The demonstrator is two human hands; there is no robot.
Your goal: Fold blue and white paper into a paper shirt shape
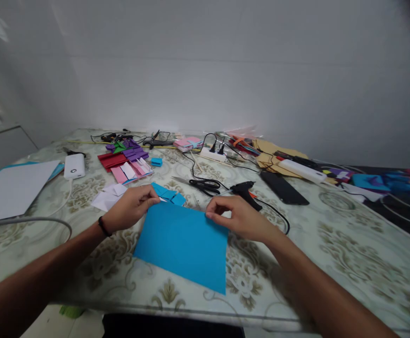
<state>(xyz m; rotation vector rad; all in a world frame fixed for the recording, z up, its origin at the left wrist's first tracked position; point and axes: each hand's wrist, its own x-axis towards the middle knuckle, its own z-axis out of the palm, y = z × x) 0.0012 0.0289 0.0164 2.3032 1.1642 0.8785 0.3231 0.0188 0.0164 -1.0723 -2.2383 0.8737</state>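
A flat blue sheet of paper point(184, 244) lies near the table's front edge, its far edge between my two hands. My left hand point(132, 205) pinches the sheet's far left corner. At the far right corner, my right hand point(238, 217) grips the paper between thumb and forefinger. Folded blue paper pieces point(169, 193) lie just beyond the sheet, with a white folded piece point(108, 196) to their left. Black scissors point(205, 185) and a black glue gun point(246, 191) rest behind my right hand.
The patterned tabletop point(353, 244) holds a stack of white sheets point(18, 188) and a white power bank point(74, 166) at left, pink folded papers point(131, 171), a power strip point(214, 154), and a black phone point(284, 188) at right. Cables cross the table.
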